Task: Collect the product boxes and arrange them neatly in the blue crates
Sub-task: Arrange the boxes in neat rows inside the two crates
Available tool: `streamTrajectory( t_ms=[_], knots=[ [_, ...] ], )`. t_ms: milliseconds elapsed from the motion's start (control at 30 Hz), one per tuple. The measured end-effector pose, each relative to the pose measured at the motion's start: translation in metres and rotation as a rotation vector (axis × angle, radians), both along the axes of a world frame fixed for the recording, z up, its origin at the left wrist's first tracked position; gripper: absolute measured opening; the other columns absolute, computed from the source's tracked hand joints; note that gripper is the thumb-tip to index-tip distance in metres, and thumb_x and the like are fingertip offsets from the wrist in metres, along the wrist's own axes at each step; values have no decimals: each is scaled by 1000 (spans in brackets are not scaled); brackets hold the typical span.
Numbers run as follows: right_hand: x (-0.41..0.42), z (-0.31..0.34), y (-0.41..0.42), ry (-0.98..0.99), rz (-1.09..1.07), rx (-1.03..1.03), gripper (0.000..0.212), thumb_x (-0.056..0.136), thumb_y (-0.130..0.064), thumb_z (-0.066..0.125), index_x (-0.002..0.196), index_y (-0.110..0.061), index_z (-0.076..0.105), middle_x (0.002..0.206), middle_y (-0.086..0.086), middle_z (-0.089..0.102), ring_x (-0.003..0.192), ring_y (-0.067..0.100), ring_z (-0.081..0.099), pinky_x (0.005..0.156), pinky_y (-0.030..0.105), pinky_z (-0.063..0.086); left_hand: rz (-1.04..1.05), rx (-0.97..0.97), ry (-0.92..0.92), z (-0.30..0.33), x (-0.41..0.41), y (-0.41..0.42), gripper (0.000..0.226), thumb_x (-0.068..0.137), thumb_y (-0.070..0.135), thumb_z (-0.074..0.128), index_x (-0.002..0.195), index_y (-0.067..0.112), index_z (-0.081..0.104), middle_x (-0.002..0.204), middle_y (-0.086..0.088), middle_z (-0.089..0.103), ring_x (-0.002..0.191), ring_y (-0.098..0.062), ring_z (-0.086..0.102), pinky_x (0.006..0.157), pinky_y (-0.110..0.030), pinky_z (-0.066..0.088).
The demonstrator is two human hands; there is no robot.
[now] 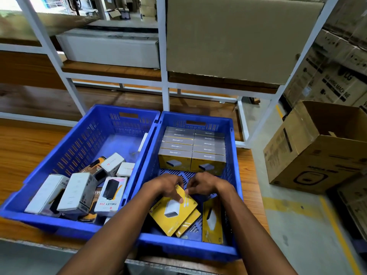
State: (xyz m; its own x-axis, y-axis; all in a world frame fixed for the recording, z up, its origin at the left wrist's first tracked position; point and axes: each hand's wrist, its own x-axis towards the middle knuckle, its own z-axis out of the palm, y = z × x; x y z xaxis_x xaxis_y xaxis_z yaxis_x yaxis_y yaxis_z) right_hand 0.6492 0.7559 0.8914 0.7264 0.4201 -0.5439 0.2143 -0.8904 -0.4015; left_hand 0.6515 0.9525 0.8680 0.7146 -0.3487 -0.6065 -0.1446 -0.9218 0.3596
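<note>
- Your left hand (170,187) and right hand (202,184) are bare, with no gloves or rings in view.
- Both your forearms are bare too; no sleeves, watch or wristband show.

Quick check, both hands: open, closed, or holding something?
Left hand: fingers and thumb grip the top edge of the yellow box lying in the right crate.
Right hand: fingers curled at the same box's edge; actual grip cannot be told.
</note>
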Motion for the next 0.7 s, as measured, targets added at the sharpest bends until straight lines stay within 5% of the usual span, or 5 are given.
streamTrajectory(
  t_ms=[100,233,367,467,700],
  knots=[
    [-8,2,7,138,112,-35,50,91,-61,68,126,-26,70,121,-7,71,110,19,65,98,38,51,65,-61,-42,-2,0,0,37,75,44,90,102,36,66,117,6,68,109,-22,64,94,-39,56],
    [-10,2,11,180,203,-71,64,91,-60,68,141,-22,58,137,-1,63,117,21,60,104,38,47,72,-78,-12,2,-4,-1,39,79,43,87,114,37,69,121,6,70,109,-20,66,99,-40,56],
    [-9,2,11,188,196,-26,67,89,-59,72,144,-24,53,135,-2,62,107,15,55,92,30,43,73,-95,1,5,-5,-1,17,91,35,73,107,29,72,115,2,72,106,-20,66,93,-35,57],
    [-9,2,11,212,129,62,50,89,-50,76,128,-29,53,118,-10,59,104,15,56,80,22,41,112,-158,-24,9,-7,3,4,96,28,65,98,27,68,107,-1,72,99,-21,66,85,-34,54],
    [-6,3,8,201,50,185,63,90,-34,79,137,-18,41,105,-1,61,95,18,59,86,39,50,194,-429,-82,10,-12,6,33,95,33,74,127,25,66,121,3,69,114,-17,64,99,-37,53]
  ],
)
